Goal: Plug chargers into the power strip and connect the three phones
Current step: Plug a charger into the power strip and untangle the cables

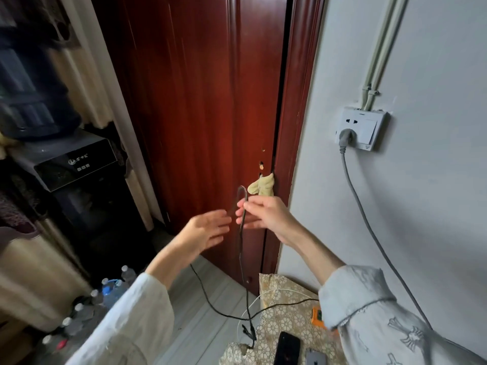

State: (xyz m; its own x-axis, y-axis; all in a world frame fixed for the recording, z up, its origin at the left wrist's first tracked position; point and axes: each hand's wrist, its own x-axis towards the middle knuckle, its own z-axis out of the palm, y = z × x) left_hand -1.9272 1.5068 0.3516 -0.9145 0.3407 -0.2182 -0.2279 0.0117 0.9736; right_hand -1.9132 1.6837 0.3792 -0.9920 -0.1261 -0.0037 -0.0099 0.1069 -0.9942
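Your right hand (263, 214) pinches a dark charging cable (241, 248) raised before the red door (200, 101); it hangs to the patterned table (284, 314). Your left hand (208, 229) hovers beside it, fingers spread. Two phones (287, 349) lie below near an orange power strip (317, 316).

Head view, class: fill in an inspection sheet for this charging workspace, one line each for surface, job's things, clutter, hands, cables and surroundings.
Surface: patterned cloth at the lower edge.
Job's things: dark phone and grey phone on the cloth; orange item partly hidden by the sleeve.
Clutter: plastic bottles on the floor.
Hands: right hand pinches the black cable; left hand open beside it.
Cables: white cable on the cloth; grey cord plugged into the wall socket.
Surroundings: red door, water dispenser.
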